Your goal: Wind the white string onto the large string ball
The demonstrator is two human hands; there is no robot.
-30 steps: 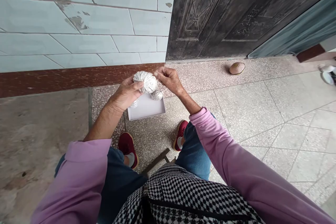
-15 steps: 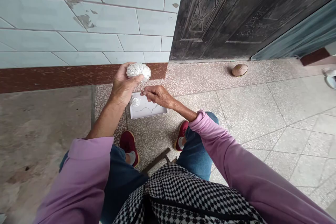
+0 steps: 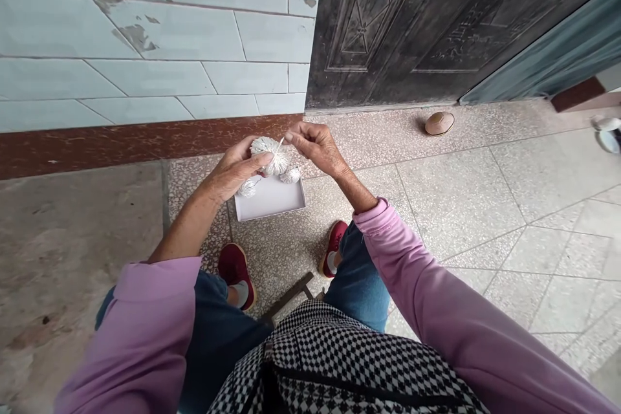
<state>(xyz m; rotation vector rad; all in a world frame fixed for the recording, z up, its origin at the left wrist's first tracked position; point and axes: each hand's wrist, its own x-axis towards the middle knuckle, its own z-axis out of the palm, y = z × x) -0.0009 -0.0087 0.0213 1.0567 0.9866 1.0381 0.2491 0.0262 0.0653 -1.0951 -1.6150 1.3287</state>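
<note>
A fluffy white yarn pom-pom (image 3: 270,154) is gripped in my left hand (image 3: 233,169), with the thumb lying across its front. My right hand (image 3: 316,144), just to the right and slightly higher, pinches a white strand (image 3: 280,144) that runs to the pom-pom. Below both hands a shallow white box (image 3: 272,199) rests on the floor. One small ball of white yarn (image 3: 248,189) lies at its left side, and another white yarn ball (image 3: 290,174) sits near its back right corner.
A tiled wall (image 3: 194,32) with a brown skirting rises ahead, beside a dark carved door (image 3: 378,26). A round tan object (image 3: 439,123) lies by the door sill. Red shoes (image 3: 236,272) and a wooden stool's leg (image 3: 288,297) are below me.
My right hand has risen and moved right, drawing the strand across the pom-pom. My left hand has lowered a little and turned the pom-pom. The yarn ball at the box's back right now shows.
</note>
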